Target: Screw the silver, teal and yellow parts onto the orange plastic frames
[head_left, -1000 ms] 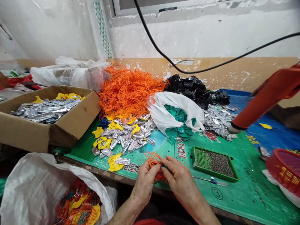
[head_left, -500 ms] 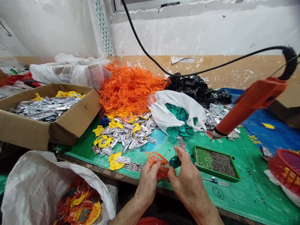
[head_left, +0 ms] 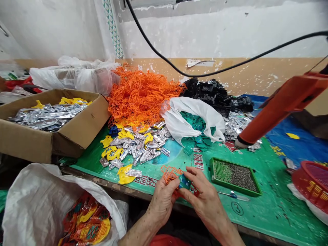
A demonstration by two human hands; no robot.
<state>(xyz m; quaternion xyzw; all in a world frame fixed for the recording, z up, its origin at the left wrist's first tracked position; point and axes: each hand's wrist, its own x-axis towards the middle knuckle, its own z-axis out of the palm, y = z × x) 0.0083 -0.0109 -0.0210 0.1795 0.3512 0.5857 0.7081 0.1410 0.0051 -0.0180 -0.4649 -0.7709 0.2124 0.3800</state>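
My left hand (head_left: pixel 161 201) and my right hand (head_left: pixel 205 200) meet at the table's front edge. Both pinch an orange plastic lattice piece (head_left: pixel 170 174), and a small teal plastic part (head_left: pixel 184 182) sits between my fingers against it. Behind my hands lie loose silver metal plates and yellow plastic shapes (head_left: pixel 135 150), a big heap of orange lattice pieces (head_left: pixel 138 94) and a white bag of teal parts (head_left: pixel 197 124).
A green tray of small screws (head_left: pixel 234 176) and a small screwdriver (head_left: pixel 232 195) lie right of my hands. An orange hanging power tool (head_left: pixel 279 107) on a black cable hovers at right. Cardboard box of metal plates (head_left: pixel 51 119) left, white sack of finished pieces (head_left: pixel 84 222) below, red basket (head_left: pixel 314 184) right.
The teal part has come down onto the orange lattice piece, with my right fingers closing over it. The hanging orange tool has swung slightly. My view has tilted a little downward.
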